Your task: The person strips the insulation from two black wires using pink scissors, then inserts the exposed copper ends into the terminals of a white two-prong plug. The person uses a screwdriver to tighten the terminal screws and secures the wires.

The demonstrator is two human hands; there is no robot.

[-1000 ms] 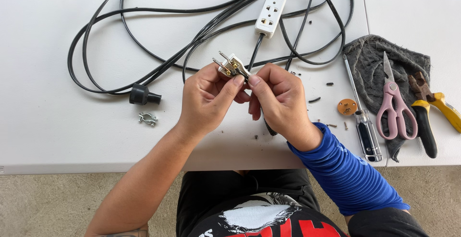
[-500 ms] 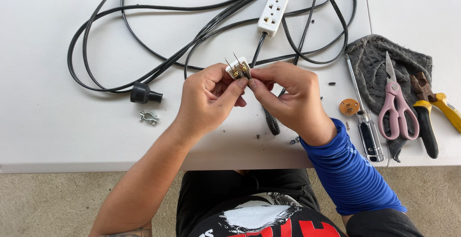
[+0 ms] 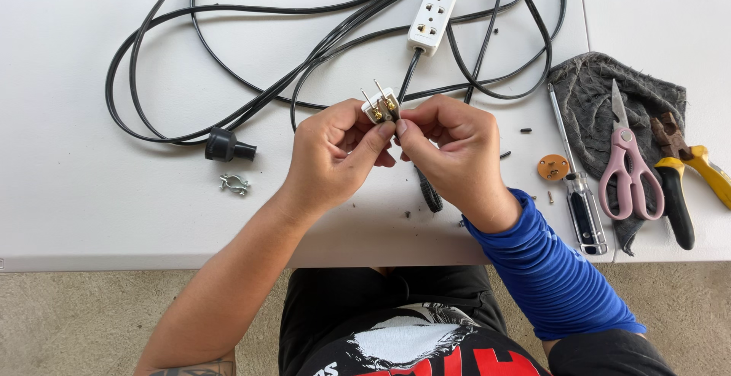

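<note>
White plastic and brass make up the small two-pin plug insert (image 3: pixel 380 106) held above the white table (image 3: pixel 76 216); it sits at the meeting point of both hands, pinched from either side; the left hand (image 3: pixel 335 155) grips its lower left part between thumb and forefinger, and the right hand (image 3: pixel 449 148) closes on its right edge with fingertips drawn together; both hands are therefore grasping the same piece, neither released; the two flat metal pins point up and away from the person, tilted slightly left, so the long axis runs from the fingertips toward the far side of the table; neither hand is clearly nearer, though the left appears to carry more of the body; brass terminals show at the base of the pins; whether a wire is attached there cannot be told. Behind the hands lies a long black coiled cord (image 3: pixel 228 64) ending in a white three-outlet socket block (image 3: pixel 433 15); a black round plug housing (image 3: pixel 227 148) rests to the left, with a small metal cable clamp (image 3: pixel 234 184) just beside it; to the right lie a dark-handled screwdriver (image 3: pixel 579 186), a small orange disc (image 3: pixel 553 167), pink-handled scissors (image 3: pixel 628 170) on a grey rag (image 3: pixel 586 94), and yellow-and-black pliers (image 3: pixel 685 178); loose screws are scattered near the table edge.
</note>
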